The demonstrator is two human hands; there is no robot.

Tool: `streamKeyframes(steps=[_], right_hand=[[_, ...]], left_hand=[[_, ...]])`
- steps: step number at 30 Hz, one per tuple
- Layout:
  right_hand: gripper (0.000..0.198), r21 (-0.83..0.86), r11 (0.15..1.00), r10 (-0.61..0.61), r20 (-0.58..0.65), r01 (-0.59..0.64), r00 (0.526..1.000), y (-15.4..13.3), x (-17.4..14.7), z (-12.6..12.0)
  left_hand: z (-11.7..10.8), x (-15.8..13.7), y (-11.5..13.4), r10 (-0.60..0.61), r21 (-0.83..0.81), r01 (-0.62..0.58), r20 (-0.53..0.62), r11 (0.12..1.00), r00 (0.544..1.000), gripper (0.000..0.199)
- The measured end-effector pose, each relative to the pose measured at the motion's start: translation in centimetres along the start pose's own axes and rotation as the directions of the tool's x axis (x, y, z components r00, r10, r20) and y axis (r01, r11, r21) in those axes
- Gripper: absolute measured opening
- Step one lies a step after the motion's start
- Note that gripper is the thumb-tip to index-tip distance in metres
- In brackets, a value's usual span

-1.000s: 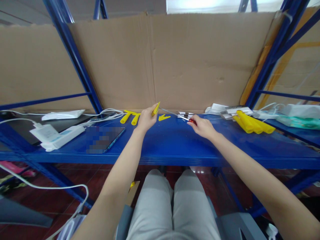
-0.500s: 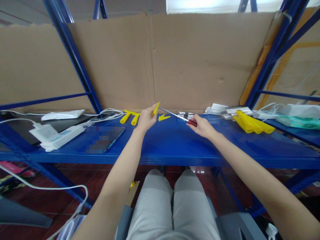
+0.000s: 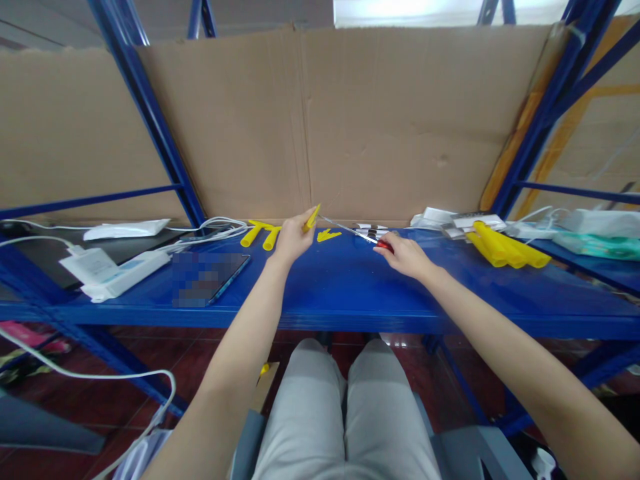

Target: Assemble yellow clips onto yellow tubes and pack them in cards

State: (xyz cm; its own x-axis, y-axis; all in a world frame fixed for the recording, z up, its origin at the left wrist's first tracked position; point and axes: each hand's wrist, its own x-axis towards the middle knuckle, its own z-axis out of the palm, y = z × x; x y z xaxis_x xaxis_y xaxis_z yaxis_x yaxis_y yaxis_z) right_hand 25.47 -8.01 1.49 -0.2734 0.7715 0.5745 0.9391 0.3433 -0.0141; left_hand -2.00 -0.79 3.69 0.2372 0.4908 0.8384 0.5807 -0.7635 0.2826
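Observation:
Over the back of the blue shelf, my left hand (image 3: 294, 237) is closed around a yellow plastic piece (image 3: 312, 219), most of it hidden by the fingers. A screwdriver (image 3: 384, 245) with a red handle is gripped in my right hand (image 3: 406, 255). Its long metal shaft slants up and left, with the tip close to the yellow piece; whether they touch I cannot tell. Between the hands, a small flat yellow piece (image 3: 329, 235) lies on the shelf. Left of my left hand are yellow tubular pieces (image 3: 255, 233).
Several yellow tubes (image 3: 505, 247) lie at the right beside white packets (image 3: 434, 218). A phone-like device (image 3: 210, 279), a white power strip (image 3: 125, 275) and white cables (image 3: 220, 230) occupy the left. Cardboard (image 3: 360, 120) walls the back; blue posts (image 3: 150, 127) flank it.
The screwdriver's handle has turned slightly in my right hand, and the fingers have shifted a little. My left hand and the yellow piece stay in place.

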Motion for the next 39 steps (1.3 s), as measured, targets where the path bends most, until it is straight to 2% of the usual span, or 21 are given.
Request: streamKeyframes(steps=[6,15,29,33,39], right_hand=[[0.027,-0.040,0.999,0.017,0.050,-0.015,0.999,-0.3,0.0,-0.2],[0.031,-0.054,0.996,0.076,0.047,-0.073,0.996,-0.6,0.1,-0.4],[0.026,0.150,0.988,0.032,-0.078,-0.020,0.996,0.5,0.1,0.3],[0.020,0.118,0.993,0.029,-0.109,-0.016,0.994,0.4,0.0,0.3],[0.024,0.040,0.999,0.037,-0.131,-0.032,0.991,0.3,-0.3,0.0]], left_hand=[[0.0,0.0,0.1,0.017,0.011,-0.016,-0.014,1.000,1.000,0.040],[0.0,0.0,0.1,-0.001,0.047,0.002,-0.019,0.999,1.000,0.043],[0.1,0.0,-0.4,0.011,0.068,-0.009,-0.040,0.998,0.999,0.044],[0.1,-0.1,-0.2,0.019,0.078,-0.015,-0.041,0.997,0.999,0.043],[0.0,0.0,-0.1,0.028,0.047,-0.026,-0.030,0.999,0.999,0.044]])
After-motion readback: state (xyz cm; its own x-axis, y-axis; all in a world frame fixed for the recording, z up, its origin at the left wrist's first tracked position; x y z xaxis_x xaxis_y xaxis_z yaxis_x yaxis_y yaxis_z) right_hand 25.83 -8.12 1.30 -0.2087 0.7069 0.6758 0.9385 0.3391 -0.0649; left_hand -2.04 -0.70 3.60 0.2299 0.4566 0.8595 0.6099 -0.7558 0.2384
